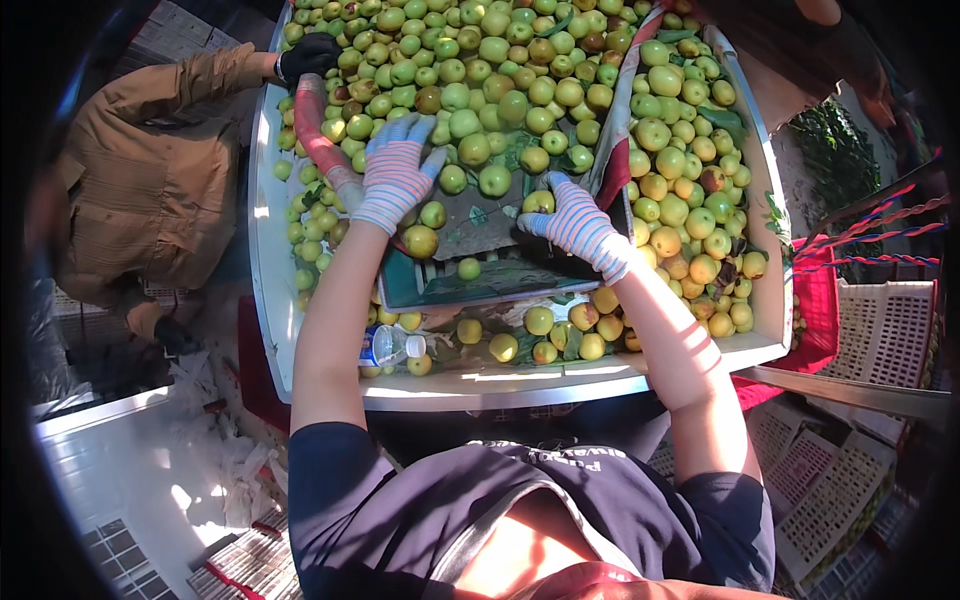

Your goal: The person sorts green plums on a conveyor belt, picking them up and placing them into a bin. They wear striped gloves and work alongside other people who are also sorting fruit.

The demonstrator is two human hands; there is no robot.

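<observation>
Heaps of round green and yellow jujube-like fruit (495, 49) fill the far part of a white-walled sorting table (570, 386). My left hand (397, 176), in a striped knit glove, lies on the left edge of the heap. Its fingers are apart, and its palm is hidden. In a matching glove, my right hand (581, 221) has its thumb and fingers around a yellow-green fruit (538, 202) with a brown mark. Between my hands is a dark flat surface (487, 221) with a few leaves. Just nearer is a green-framed opening (442, 298), with a single fruit (469, 268) at it.
A red and grey padded divider (319, 124) runs left, another (621, 112) right. Yellower fruit (675, 217) fills the right channel. A plastic bottle (388, 346) lies at the near edge. At left stands a person (157, 180) with a gloved hand (311, 56). Crates (877, 330) stand right.
</observation>
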